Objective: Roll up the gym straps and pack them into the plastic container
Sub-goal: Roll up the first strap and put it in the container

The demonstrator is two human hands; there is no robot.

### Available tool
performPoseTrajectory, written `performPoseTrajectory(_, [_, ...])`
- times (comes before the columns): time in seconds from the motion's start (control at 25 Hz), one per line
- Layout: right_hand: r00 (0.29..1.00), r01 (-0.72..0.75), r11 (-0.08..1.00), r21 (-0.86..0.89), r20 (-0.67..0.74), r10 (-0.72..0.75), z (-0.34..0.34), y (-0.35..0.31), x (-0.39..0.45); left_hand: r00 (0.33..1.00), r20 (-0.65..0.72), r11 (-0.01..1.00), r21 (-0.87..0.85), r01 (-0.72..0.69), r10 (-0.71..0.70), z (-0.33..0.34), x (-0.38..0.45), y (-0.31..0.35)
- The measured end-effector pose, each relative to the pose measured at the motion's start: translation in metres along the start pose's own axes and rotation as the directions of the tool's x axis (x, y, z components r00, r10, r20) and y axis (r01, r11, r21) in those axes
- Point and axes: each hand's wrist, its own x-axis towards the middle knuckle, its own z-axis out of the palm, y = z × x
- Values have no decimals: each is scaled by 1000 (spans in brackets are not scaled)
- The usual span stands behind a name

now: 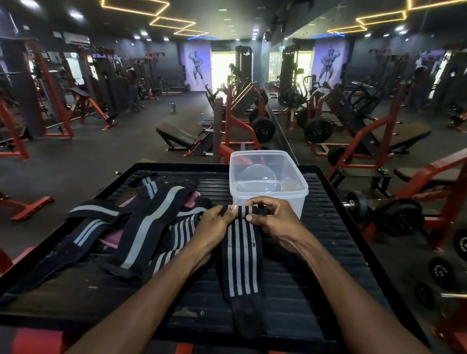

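A black strap with grey stripes (241, 264) lies lengthwise on the black ribbed platform (317, 267). Its far end is turned into a small roll. My left hand (213, 227) pinches the left side of that roll and my right hand (272, 219) pinches the right side. Just behind my hands stands the clear plastic container (268, 176), lidless, with a clear round piece lying inside it. A heap of several more unrolled straps (139, 225), black with grey, blue and pink parts, sprawls to the left of my left hand.
The platform has a raised rim (131, 329) on a red frame. Dumbbells (386, 214) and weight plates lie on the floor to the right. Benches and red machines fill the room behind, with a mirror wall at the right.
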Motion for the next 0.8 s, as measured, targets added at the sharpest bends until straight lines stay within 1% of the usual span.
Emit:
performPoseTrajectory(0.08, [999,-38,999,12,28,38,3,1,2,999,-31,999,-2,-40,40,0,1,1])
performPoseTrajectory(0.16, [996,-82,996,28,25,81,4,5,3,998,-27,998,-19,-58,57,-2,0,-1])
performPoseTrajectory(0.2, [997,-79,996,31,11,78,5,7,4,998,-19,998,-27,-62,61,-3,-1,-2])
performPoseTrajectory(0.28, [999,-18,1000,8,-35,18,5,9,5,998,1,996,-72,-60,60,-4,-1,-3])
performPoseTrajectory(0.4, [998,35,999,-20,-53,-36,4,8,4,999,34,971,-237,-18,27,-1,-1,-3])
performPoseTrajectory(0.44, [998,41,999,-26,-45,-42,4,8,4,999,40,972,-236,-3,13,0,-1,-2])
performPoseTrajectory(0.48, [998,48,999,-26,-33,-49,5,8,3,999,32,985,-175,-11,17,0,0,-4])
performPoseTrajectory(0.56, [999,46,999,-7,-18,-46,6,9,3,997,16,997,-9,-75,75,-2,2,-9])
performPoseTrajectory(0.6, [999,34,999,10,-15,-34,6,8,3,995,13,994,35,-102,102,-3,2,-12])
performPoseTrajectory(0.72, [1000,-26,1000,16,10,25,6,7,3,987,-2,986,48,-159,159,-3,2,-13])
performPoseTrajectory(0.8, [1000,-19,1000,-20,2,19,5,9,5,989,-2,989,0,-148,148,0,1,-9])
